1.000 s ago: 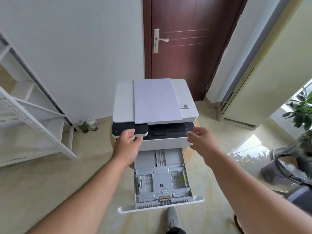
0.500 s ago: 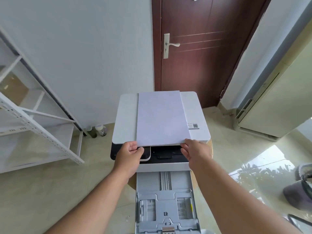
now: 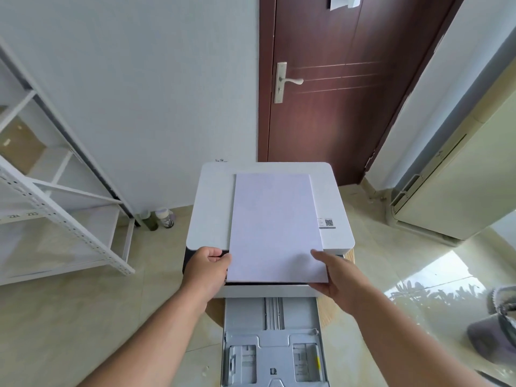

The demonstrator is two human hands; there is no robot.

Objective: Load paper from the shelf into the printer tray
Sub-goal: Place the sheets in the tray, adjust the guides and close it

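1. Left hand (image 3: 207, 270) clamped on near-left corner of paper stack (image 3: 275, 227), thumb on top, fingers curled at the edge
2. Right hand (image 3: 336, 276) grips near-right corner of same stack, thumb on top, fingers under
3. Paper lies flat on printer (image 3: 212, 208) lid, near end overhanging the printer's front edge, above the dark output slot
4. Printer tray (image 3: 272, 342) pulled out below printer front, w/ no sheets in it; grey guides visible
5. Printer sits on a round wooden stand (image 3: 332, 311), only its rim showing at both sides; glossy beige tile floor (image 3: 69, 317) around
6. Behind printer: white wall, dark brown door (image 3: 335, 107) w/ silver handle
7. Left of printer: white metal shelf (image 3: 64, 219); two small bottles (image 3: 159, 219) on floor btwn shelf & printer
8. Right of printer: cream floor-standing AC unit (image 3: 460, 191); grey bin partly in view at far right edge
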